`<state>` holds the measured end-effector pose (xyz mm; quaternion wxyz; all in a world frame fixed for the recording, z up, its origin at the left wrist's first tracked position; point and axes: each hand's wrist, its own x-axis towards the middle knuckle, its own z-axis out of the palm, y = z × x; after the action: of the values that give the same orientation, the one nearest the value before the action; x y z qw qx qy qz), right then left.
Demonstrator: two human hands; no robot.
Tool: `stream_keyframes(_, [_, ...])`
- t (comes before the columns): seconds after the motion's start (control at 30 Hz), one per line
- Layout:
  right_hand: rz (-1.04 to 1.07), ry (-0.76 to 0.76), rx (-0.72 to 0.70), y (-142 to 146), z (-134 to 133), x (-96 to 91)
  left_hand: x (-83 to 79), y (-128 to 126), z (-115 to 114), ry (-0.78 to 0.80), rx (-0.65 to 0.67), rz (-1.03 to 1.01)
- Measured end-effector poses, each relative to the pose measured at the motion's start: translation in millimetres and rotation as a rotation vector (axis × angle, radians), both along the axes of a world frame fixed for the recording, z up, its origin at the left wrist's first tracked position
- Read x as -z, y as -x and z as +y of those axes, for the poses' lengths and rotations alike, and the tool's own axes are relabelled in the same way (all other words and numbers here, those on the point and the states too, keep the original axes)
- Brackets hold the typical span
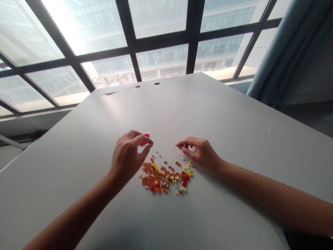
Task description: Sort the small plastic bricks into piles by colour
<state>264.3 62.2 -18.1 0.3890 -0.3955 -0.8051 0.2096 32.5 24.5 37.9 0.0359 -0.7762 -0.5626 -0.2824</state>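
My left hand is above the table, thumb and forefinger pinched around what looks like a small red toy brick. Just behind those fingers lie more red bricks, partly covered by the hand. My right hand is across from it with the fingertips pressed together; whatever they hold, if anything, is too small to make out. Between and below both hands spreads a loose pile of small toy bricks, mostly brown. Among them are a yellow brick, a red brick, orange bricks and cream bricks.
The white table reaches back to a large window with dark frames. Two round holes and a flat sheet are at its far edge. A blue-grey curtain hangs at the right.
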Motion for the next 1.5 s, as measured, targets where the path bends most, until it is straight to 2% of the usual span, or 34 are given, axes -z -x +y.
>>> stream_keyframes(0.13, [0.007,-0.008,0.0,0,0,0.9,7.1,31,30,0.019,-0.177,0.051])
stream_keyframes(0.27, [0.009,-0.014,0.001,-1,1,1.0,18.6,38,37,0.043,-0.204,0.1])
stream_keyframes(0.33, [0.009,-0.008,-0.002,-1,1,0.8,19.3,30,28,0.013,-0.145,0.091])
stream_keyframes(0.43, [0.001,0.002,-0.001,-1,1,0.4,15.5,3,3,0.012,0.09,0.045])
stream_keyframes(0.53, [0.001,0.002,0.007,-1,0,0.2,12.3,-28,-25,0.146,0.347,0.069])
stream_keyframes(0.63, [0.002,-0.007,0.011,0,0,0.4,12.4,-49,-39,0.254,0.444,0.148])
stream_keyframes(0.77, [0.002,-0.012,0.004,0,0,0.9,13.3,-60,-38,0.343,0.451,0.234])
stream_keyframes(0.87, [0.004,-0.011,0.002,1,0,0.9,13.6,-62,-35,0.35,0.436,0.278])
stream_keyframes(1.37, [0.005,-0.016,0.0,0,0,0.3,20.7,-58,-35,0.256,0.472,0.242])
stream_keyframes(1.43, [0.003,-0.015,-0.001,0,0,0.2,22.7,-58,-36,0.212,0.492,0.24])
stream_keyframes(1.5, [0.008,-0.016,-0.004,1,1,0.4,26.0,-58,-37,0.105,0.525,0.267])
